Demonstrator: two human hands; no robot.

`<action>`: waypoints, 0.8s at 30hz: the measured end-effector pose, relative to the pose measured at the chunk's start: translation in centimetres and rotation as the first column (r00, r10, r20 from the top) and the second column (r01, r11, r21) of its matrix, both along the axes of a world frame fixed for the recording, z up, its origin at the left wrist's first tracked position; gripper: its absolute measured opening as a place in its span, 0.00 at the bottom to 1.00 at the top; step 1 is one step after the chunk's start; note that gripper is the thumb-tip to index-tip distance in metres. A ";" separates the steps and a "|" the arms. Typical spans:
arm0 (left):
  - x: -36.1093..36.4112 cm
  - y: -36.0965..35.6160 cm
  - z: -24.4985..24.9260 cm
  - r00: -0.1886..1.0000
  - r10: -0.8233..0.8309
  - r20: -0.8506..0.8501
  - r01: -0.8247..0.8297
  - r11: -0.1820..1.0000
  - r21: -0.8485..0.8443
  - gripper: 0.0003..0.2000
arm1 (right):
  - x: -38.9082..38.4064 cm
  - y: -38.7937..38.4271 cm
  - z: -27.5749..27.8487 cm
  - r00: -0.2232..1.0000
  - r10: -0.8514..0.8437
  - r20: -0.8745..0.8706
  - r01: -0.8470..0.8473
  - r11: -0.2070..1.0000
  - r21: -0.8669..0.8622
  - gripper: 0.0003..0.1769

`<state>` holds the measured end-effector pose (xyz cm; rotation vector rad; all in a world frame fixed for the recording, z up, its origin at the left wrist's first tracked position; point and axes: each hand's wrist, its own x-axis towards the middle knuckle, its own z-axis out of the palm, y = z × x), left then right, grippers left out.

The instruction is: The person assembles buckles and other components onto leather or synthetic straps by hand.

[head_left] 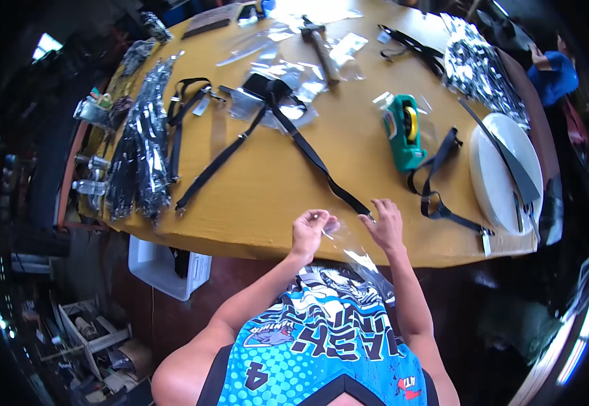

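Observation:
My left hand (pixel 311 233) is closed in a pinch on the opening end of a clear plastic bag (pixel 356 256), which hangs down towards my shirt. Across from it, my right hand (pixel 384 224) has its thumb and fingers apart, right at the clip end of a strap. That strap belongs to a pair of black suspenders (pixel 314 157) laid out in front of me, its two legs spread towards the near edge. The back part of the suspenders rests on a pile of clear plastic bags (pixel 301 78).
A green tape dispenser (pixel 406 135) stands right of centre, beside another pair of suspenders (pixel 429 179). Bagged suspenders lie heaped on the left (pixel 142 142) and at the far right (pixel 480 64). A hammer (pixel 321 54), a round white stool top (pixel 494 169) and a white bin (pixel 166 271) are around.

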<state>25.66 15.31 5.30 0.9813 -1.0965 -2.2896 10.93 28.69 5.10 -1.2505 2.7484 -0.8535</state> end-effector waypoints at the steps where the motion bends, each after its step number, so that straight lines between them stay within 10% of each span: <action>1: 0.1 0.0 0.3 1.000 -0.012 -0.007 0.012 1.000 -0.015 0.05 | -0.2 -1.0 -0.6 1.000 0.023 -0.005 -0.023 1.000 -0.017 0.19; 3: 0.4 0.1 0.7 0.999 -0.034 -0.001 0.034 0.999 -0.037 0.05 | -0.5 -2.4 -1.7 0.996 0.050 0.069 -0.063 0.978 0.199 0.15; 17: 1.4 -0.1 1.5 0.977 -0.212 -0.014 0.212 0.977 -0.038 0.06 | 3.4 -2.0 -1.1 0.998 -0.012 -0.055 0.023 0.976 0.215 0.10; 23: 0.0 1.4 1.7 0.935 -0.349 -0.068 0.342 0.934 -0.099 0.06 | 4.2 0.9 1.0 0.998 0.046 -0.047 -0.048 0.998 -0.033 0.16; 24: -0.5 1.9 2.5 0.932 -0.361 -0.020 0.354 0.922 -0.158 0.06 | 4.1 1.4 1.7 0.820 0.122 0.559 0.059 0.954 -0.295 0.17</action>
